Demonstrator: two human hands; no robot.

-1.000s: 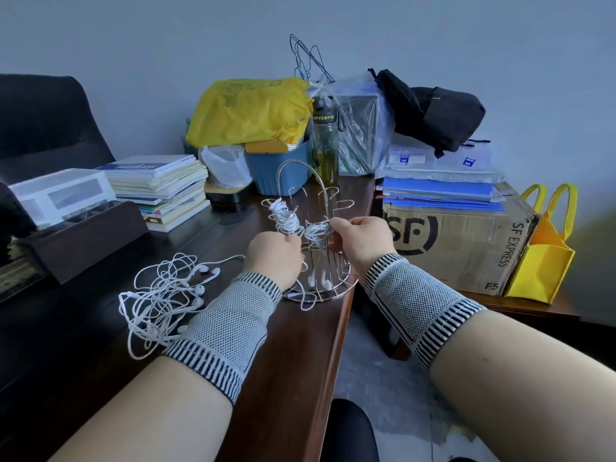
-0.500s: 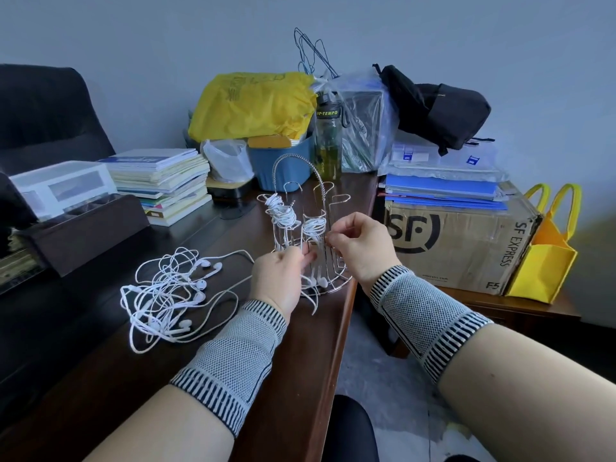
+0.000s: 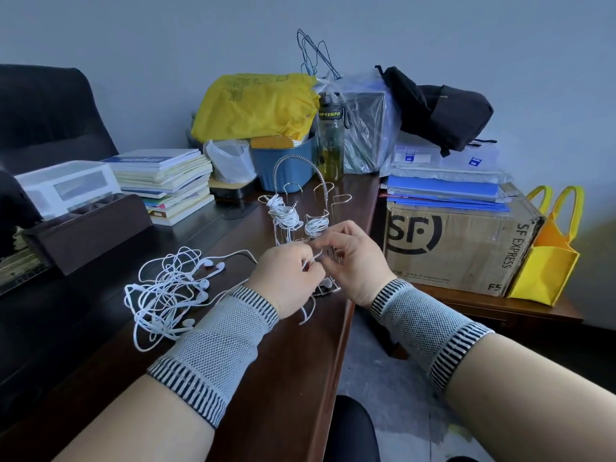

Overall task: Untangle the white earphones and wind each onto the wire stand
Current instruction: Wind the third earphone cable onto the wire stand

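Each forearm wears 1 knitted wrist sleeve. The left wrist sleeve [image 3: 213,353] is pale grey mesh, edged at both ends by bands of short black-and-white stripes. The right wrist sleeve [image 3: 428,330] matches it: grey mesh middle, 2 striped bands. Both hands are bare.

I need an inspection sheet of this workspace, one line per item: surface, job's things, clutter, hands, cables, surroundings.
Surface: dark wooden desk.
Job's things: wire stand upright, two white bundles wound on it; tangled earphones on the desk to its left.
Clutter: book stack, blue tub, yellow bag, bottle.
Hands: left hand and right hand both pinch a white cord before the stand.
Cables: earphone cords only.
Surroundings: SF cardboard box, yellow tote, black chair.
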